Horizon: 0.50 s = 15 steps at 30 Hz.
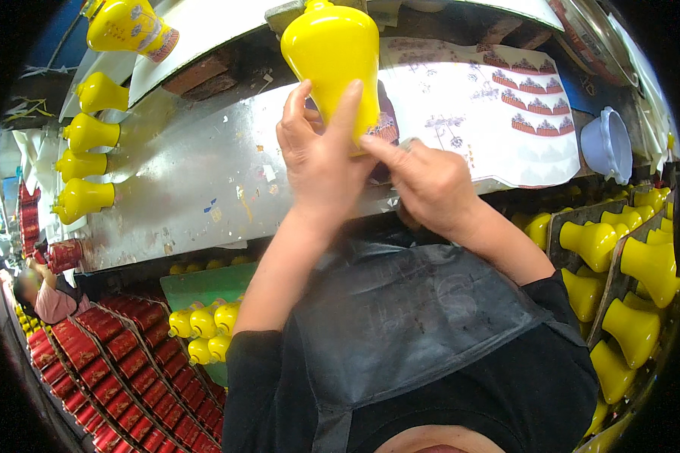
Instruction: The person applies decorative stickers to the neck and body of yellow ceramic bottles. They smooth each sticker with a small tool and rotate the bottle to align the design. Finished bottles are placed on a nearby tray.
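Note:
A glossy yellow vase [332,53] leans over the workbench, its wide shoulder away from me and its narrow lower part toward me. My left hand [317,166], slightly blurred, is closed around that lower part, with the thumb and fingers on its sides. A patterned decal strip [384,127], brown and purple, lies at the lower right side of the vase. The index fingertip of my right hand [434,181] presses at the strip's lower edge; the other fingers are curled and the thumb is hidden. A ring shows on the right hand.
A printed decal sheet [499,143] lies to the right, beside a pale blue basin [606,147]. Several yellow vases [94,132] line the bench's left end; a decorated one [132,30] stands behind. Racks of yellow vases [631,332] fill the right, red ones [121,355] the lower left. Another person [53,294] works there.

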Tool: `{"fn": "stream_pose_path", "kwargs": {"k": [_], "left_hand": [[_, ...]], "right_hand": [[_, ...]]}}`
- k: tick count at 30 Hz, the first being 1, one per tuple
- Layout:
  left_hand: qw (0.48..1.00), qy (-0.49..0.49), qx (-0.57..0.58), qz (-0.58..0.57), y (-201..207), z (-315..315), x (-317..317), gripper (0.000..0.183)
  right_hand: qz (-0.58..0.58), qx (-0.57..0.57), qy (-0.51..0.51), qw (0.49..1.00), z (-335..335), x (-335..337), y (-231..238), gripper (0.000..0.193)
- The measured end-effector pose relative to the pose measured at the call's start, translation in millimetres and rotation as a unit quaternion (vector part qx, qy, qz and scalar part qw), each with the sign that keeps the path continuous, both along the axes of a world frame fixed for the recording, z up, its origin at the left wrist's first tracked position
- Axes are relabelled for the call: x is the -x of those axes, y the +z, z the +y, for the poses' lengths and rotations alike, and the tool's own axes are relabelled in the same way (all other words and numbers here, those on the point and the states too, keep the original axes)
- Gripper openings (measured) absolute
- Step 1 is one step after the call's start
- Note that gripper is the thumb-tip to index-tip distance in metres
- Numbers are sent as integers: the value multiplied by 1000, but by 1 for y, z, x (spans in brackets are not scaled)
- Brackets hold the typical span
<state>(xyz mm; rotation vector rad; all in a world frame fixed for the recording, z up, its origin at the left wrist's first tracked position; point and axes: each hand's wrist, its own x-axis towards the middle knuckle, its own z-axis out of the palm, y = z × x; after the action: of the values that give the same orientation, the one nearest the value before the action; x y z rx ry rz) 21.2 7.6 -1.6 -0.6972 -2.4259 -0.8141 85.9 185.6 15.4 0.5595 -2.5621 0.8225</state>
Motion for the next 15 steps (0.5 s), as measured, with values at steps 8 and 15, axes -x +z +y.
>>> {"fn": "stream_pose_path", "kwargs": {"k": [8, 15], "left_hand": [[988, -58, -133, -60, -18, -12, 9, 82], [992, -40, -100, -66, -14, -8, 6, 92]], "right_hand": [[5, -47, -41, 998, -8, -7, -13, 59], [-5, -99, -49, 994, -11, -11, -7, 62]]}}
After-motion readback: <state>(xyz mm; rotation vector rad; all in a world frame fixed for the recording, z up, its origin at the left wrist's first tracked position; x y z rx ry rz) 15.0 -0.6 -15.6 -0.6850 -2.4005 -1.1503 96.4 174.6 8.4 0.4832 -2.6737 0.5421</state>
